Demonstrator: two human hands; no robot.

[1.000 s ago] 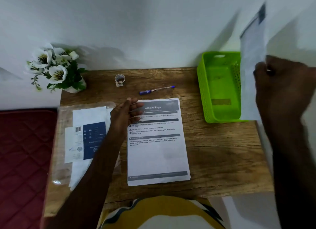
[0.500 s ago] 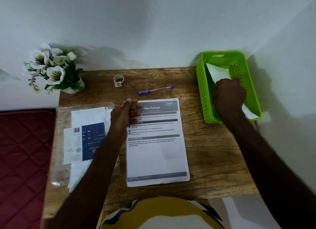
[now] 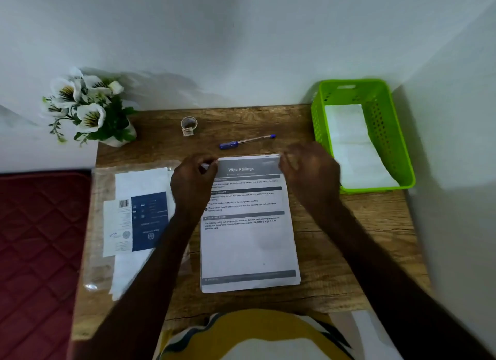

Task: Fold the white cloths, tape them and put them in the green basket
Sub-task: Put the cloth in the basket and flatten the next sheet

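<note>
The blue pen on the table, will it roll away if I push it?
Probably, pushed sideways: the blue pen looks round and slim, lying flat on the smooth wooden table. It seems light, so a small nudge may do. Its cap clip, if any, could stop it.

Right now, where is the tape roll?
In the head view, the tape roll stands at the table's far edge, left of centre, between the flowers and the pen.

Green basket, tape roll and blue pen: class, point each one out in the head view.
green basket (image 3: 402,155), head view, on its right perforated wall.
tape roll (image 3: 189,124), head view, on its ring.
blue pen (image 3: 228,145), head view, on its blue cap end.
</note>
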